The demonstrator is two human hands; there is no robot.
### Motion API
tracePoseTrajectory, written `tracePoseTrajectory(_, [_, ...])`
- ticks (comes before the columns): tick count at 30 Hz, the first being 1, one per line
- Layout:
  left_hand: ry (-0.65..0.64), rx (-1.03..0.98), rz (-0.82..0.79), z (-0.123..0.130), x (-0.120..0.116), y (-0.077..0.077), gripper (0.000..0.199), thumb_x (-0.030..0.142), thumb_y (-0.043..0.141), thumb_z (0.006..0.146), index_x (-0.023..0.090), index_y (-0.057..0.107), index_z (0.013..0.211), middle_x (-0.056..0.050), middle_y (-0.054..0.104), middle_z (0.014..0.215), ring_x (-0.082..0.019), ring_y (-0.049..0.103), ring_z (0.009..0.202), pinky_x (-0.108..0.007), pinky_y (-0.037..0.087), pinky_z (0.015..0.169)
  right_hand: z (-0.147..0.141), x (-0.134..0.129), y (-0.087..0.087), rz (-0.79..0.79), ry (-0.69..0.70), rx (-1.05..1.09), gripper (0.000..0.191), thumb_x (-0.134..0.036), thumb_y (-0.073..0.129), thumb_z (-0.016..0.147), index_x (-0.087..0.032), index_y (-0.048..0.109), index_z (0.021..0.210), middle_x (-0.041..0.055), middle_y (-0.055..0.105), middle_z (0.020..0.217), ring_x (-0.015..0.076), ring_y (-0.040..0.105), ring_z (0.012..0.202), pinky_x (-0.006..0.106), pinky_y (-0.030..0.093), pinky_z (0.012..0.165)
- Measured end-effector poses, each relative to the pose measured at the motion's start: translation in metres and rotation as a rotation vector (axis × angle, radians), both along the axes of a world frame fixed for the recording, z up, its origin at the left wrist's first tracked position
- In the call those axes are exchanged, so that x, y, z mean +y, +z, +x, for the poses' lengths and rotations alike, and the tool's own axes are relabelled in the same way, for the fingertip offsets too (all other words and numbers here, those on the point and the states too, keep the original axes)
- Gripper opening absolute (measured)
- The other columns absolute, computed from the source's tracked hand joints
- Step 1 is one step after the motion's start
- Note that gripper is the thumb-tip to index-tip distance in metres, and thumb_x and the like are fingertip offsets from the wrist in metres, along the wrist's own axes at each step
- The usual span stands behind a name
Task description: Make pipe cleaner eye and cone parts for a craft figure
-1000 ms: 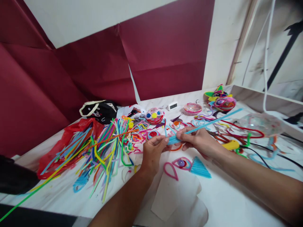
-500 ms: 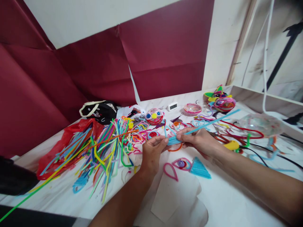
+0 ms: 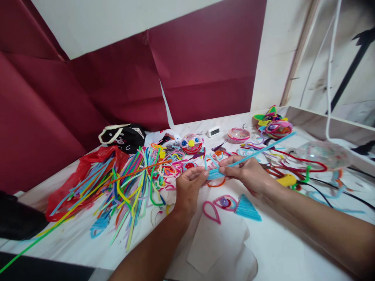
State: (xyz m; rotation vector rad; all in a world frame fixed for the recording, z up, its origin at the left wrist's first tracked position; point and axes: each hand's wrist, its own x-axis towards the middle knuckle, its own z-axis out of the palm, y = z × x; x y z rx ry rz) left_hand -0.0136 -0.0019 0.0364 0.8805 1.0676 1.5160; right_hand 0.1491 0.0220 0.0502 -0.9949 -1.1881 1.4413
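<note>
Between my two hands is a light blue pipe cleaner piece (image 3: pixel 214 174), folded back and forth with a triangular outline rising above it. My left hand (image 3: pixel 190 183) pinches its left end between thumb and fingers. My right hand (image 3: pixel 244 171) grips the right end, and a long straight blue tail (image 3: pixel 271 146) sticks out up and to the right. Below my hands on the table lie a finished blue pipe cleaner triangle (image 3: pixel 247 208), a pink eye shape with a purple bead centre (image 3: pixel 225 202) and a pink teardrop loop (image 3: pixel 211 212).
Many coloured pipe cleaners (image 3: pixel 137 183) spread out on the left beside a red plastic bag (image 3: pixel 63 199). At the back are a black pouch (image 3: pixel 125 138), a small white clock (image 3: pixel 213 132) and a clear bowl (image 3: pixel 238 135). A yellow-handled tool (image 3: pixel 286 180) lies right, near black cables.
Both hands stay in nearly the same place. The blue tail has tilted slightly upward at its far end; the hold on the piece looks the same.
</note>
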Motion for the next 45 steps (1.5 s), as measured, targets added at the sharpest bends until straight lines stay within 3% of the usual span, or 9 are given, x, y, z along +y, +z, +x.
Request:
tracePoseTrajectory(6, [-0.001, 0.027, 0.043, -0.001, 0.0, -0.001, 0.029, 0.019, 0.079, 0.059, 0.012, 0.064, 0.082, 0.0, 0.068, 0.066, -0.008, 0.063, 0.061, -0.018, 0.05, 0.062, -0.002, -0.004, 0.003, 0.013, -0.017, 0.031, 0.029, -0.023, 0.081, 0.054, -0.015, 0.064, 0.076, 0.0004, 0.068, 0.061, 0.0151, 0.064, 0.057, 0.026, 0.051, 0.059])
tracePoseTrajectory(12, [-0.106, 0.023, 0.065, -0.002, -0.001, 0.001, 0.042, 0.024, 0.075, 0.066, 0.016, 0.058, 0.103, -0.001, 0.068, 0.073, -0.013, 0.065, 0.068, -0.025, 0.051, 0.07, -0.002, -0.007, 0.006, 0.045, -0.047, -0.021, 0.027, -0.026, 0.08, 0.056, -0.016, 0.064, 0.075, 0.0008, 0.069, 0.062, 0.0158, 0.065, 0.059, 0.025, 0.051, 0.058])
tracePoseTrajectory(16, [-0.211, -0.052, 0.078, 0.003, -0.004, 0.002, 0.026, 0.033, 0.064, 0.077, 0.013, 0.062, 0.094, -0.006, 0.069, 0.089, -0.016, 0.066, 0.076, -0.028, 0.054, 0.069, -0.003, -0.006, 0.005, 0.051, -0.062, -0.036, 0.027, -0.027, 0.08, 0.058, -0.015, 0.065, 0.076, 0.0011, 0.07, 0.064, 0.0134, 0.063, 0.057, 0.023, 0.05, 0.057])
tracePoseTrajectory(18, [-0.231, -0.043, 0.068, 0.005, -0.005, 0.001, 0.024, 0.032, 0.066, 0.075, 0.013, 0.064, 0.09, -0.006, 0.069, 0.087, -0.015, 0.066, 0.072, -0.027, 0.054, 0.066, -0.004, -0.006, 0.004, 0.049, -0.058, -0.019, 0.027, -0.027, 0.08, 0.058, -0.015, 0.065, 0.077, 0.0009, 0.069, 0.064, 0.0132, 0.063, 0.057, 0.023, 0.05, 0.056])
tracePoseTrajectory(21, [-0.211, 0.009, 0.035, 0.007, -0.005, -0.003, 0.024, 0.027, 0.073, 0.069, 0.013, 0.065, 0.087, -0.003, 0.068, 0.077, -0.013, 0.064, 0.065, -0.025, 0.054, 0.06, -0.006, -0.007, -0.001, 0.033, -0.037, 0.014, 0.027, -0.028, 0.079, 0.06, -0.016, 0.064, 0.079, 0.0007, 0.069, 0.063, 0.0146, 0.064, 0.056, 0.025, 0.051, 0.057])
tracePoseTrajectory(27, [-0.162, 0.058, 0.05, 0.005, -0.004, -0.007, 0.022, 0.031, 0.069, 0.073, 0.011, 0.067, 0.082, -0.001, 0.064, 0.062, -0.01, 0.058, 0.056, -0.024, 0.052, 0.059, -0.007, -0.006, -0.008, 0.025, 0.023, 0.093, 0.027, -0.029, 0.079, 0.061, -0.016, 0.064, 0.079, 0.0014, 0.069, 0.065, 0.0162, 0.065, 0.058, 0.028, 0.052, 0.059])
tracePoseTrajectory(34, [-0.115, 0.005, 0.025, 0.007, -0.006, -0.003, 0.022, 0.028, 0.073, 0.067, 0.013, 0.066, 0.081, -0.002, 0.068, 0.076, -0.013, 0.063, 0.067, -0.024, 0.052, 0.059, -0.008, -0.005, -0.009, -0.011, 0.012, 0.137, 0.028, -0.027, 0.081, 0.058, -0.018, 0.063, 0.077, 0.0001, 0.069, 0.064, 0.0149, 0.065, 0.058, 0.026, 0.052, 0.058])
tracePoseTrajectory(45, [-0.116, -0.099, 0.004, 0.007, -0.005, -0.002, 0.024, 0.021, 0.077, 0.062, 0.014, 0.06, 0.077, 0.0, 0.067, 0.072, -0.01, 0.061, 0.065, -0.022, 0.05, 0.063, -0.007, -0.006, -0.005, -0.07, 0.061, 0.185, 0.033, -0.023, 0.082, 0.057, -0.018, 0.061, 0.083, -0.0021, 0.067, 0.061, 0.0124, 0.064, 0.053, 0.023, 0.051, 0.053])
